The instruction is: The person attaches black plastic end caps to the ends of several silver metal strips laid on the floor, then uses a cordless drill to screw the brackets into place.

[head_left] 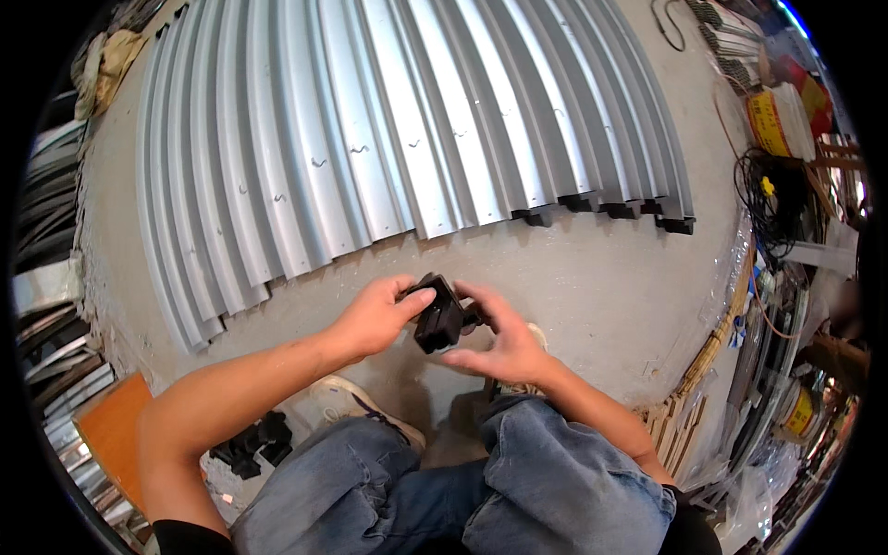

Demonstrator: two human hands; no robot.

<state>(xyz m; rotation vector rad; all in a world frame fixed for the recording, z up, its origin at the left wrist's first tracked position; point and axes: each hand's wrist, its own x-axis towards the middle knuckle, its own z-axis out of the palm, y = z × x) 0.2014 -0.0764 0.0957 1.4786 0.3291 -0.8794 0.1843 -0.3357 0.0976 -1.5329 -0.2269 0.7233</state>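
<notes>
My left hand [375, 319] grips a black plastic end cap [438, 319], a boxy piece, with the thumb on its top face. On the other side, my right hand [504, 338] curves round it, thumb by the near edge and fingers along its right side. A small black part [473, 318] shows between the cap and the right fingers; whether it is separate I cannot tell. Ahead on the floor lie long silver metal profiles [370, 120] side by side. Several at the right end have black pieces [622, 212] at their near ends.
More black plastic pieces [254, 444] lie by my left leg, near an orange-brown board [116, 435]. Stacked strips [51, 222] line the left side. On the right are a white-and-yellow bucket [777, 122], tangled black cable [763, 208] and wooden strips [680, 430].
</notes>
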